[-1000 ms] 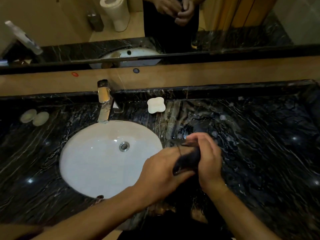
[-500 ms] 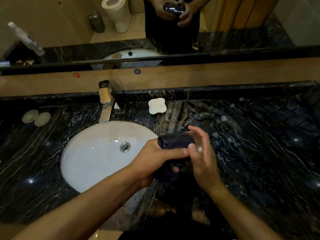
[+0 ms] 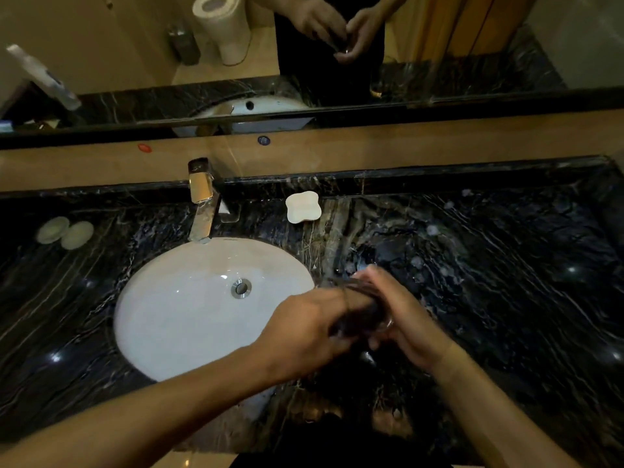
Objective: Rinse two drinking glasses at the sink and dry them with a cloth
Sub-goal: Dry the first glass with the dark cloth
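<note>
Over the black marble counter, just right of the basin, my two hands meet. My right hand [image 3: 407, 319] grips a clear drinking glass [image 3: 387, 324], which is mostly hidden and blurred. My left hand [image 3: 304, 327] presses a dark cloth [image 3: 361, 317] against the glass, fingers closed on the cloth. The white oval sink [image 3: 189, 315] lies to the left with its chrome tap [image 3: 202, 204] behind it; no water runs. In the mirror, the reflection of a second glass [image 3: 377, 83] standing on the counter shows faintly.
A white soap dish [image 3: 303, 207] sits behind the sink to the right. Two pale round soaps [image 3: 65, 232] lie at far left. The marble counter [image 3: 506, 282] stretches right, wet with drops. The mirror [image 3: 472, 45] and a wooden ledge [image 3: 439, 143] run along the back.
The glass with the cloth has come down from its raised, sideways position, and both hands have closed in around it. My left hand has turned over the cloth.
</note>
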Demonstrator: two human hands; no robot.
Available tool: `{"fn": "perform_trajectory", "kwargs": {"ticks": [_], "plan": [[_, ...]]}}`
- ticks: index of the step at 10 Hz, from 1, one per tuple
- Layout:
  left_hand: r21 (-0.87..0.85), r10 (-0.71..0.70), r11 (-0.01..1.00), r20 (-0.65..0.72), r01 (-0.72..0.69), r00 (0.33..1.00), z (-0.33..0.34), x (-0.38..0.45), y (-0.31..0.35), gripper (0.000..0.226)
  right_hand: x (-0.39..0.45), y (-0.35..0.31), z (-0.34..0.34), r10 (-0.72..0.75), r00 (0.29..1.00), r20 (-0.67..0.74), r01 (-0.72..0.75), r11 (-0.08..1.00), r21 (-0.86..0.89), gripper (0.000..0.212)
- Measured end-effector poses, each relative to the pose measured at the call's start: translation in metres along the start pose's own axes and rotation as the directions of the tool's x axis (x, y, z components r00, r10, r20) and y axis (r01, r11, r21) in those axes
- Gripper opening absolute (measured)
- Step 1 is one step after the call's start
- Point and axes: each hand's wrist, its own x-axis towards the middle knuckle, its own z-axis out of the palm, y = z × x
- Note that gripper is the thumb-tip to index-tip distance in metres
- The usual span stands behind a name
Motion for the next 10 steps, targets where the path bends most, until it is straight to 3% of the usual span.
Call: {"fn": "perform_trajectory", "kwargs": {"ticks": [1, 2, 3, 4, 5, 6, 7, 8, 9, 10], "plan": [[-0.812, -0.601, 0.197, 0.343, 0.549, 0.722, -0.011, 0.017, 0.027, 0.023, -0.001, 0.015, 0.006, -0.468, 0.878, -0.096, 0.445, 0.875, -0.192, 0.034], [-0.811, -0.639, 0.160, 0.350, 0.563, 0.685, -0.013, 0.020, 0.032, 0.027, 0.002, 0.020, 0.005, -0.604, 0.783, -0.149, 0.540, 0.778, -0.321, 0.029], [-0.494, -0.540, 0.721, 0.036, 0.485, 0.841, 0.003, 0.011, 0.030, 0.049, 0.011, 0.012, 0.011, -0.456, 0.827, -0.330, 0.385, 0.886, -0.259, 0.036], [0.108, -0.041, 0.993, -0.094, 0.051, 0.995, 0.010, -0.001, 0.018, 0.045, 0.010, -0.009, 0.007, 0.088, 0.973, -0.214, -0.086, 0.996, 0.018, 0.046], [0.540, 0.391, 0.721, 0.201, -0.435, 0.898, 0.007, -0.011, -0.006, 0.042, 0.004, -0.020, -0.004, 0.404, 0.914, 0.031, -0.398, 0.910, -0.116, 0.047], [0.429, 0.303, 0.846, 0.102, -0.317, 0.947, 0.010, -0.008, -0.015, 0.042, 0.004, -0.015, -0.007, 0.320, 0.941, 0.108, -0.307, 0.944, -0.120, 0.057], [-0.425, -0.380, 0.834, 0.021, 0.352, 0.925, -0.001, 0.006, 0.010, 0.034, 0.004, -0.002, -0.004, -0.071, 0.997, 0.005, 0.071, 0.995, -0.076, 0.043], [-0.831, -0.628, 0.154, 0.336, 0.535, 0.702, -0.016, 0.022, 0.030, 0.021, 0.002, 0.010, 0.007, -0.531, 0.840, -0.114, 0.485, 0.828, -0.281, 0.027], [-0.761, -0.598, 0.360, 0.256, 0.540, 0.760, -0.017, 0.022, 0.035, 0.029, 0.004, 0.009, 0.012, -0.601, 0.778, -0.183, 0.546, 0.791, -0.276, 0.027], [-0.045, -0.229, 0.973, -0.040, 0.228, 0.973, -0.001, 0.009, 0.017, 0.055, 0.004, -0.008, 0.015, -0.146, 0.932, -0.331, 0.171, 0.984, 0.049, 0.036]]}}
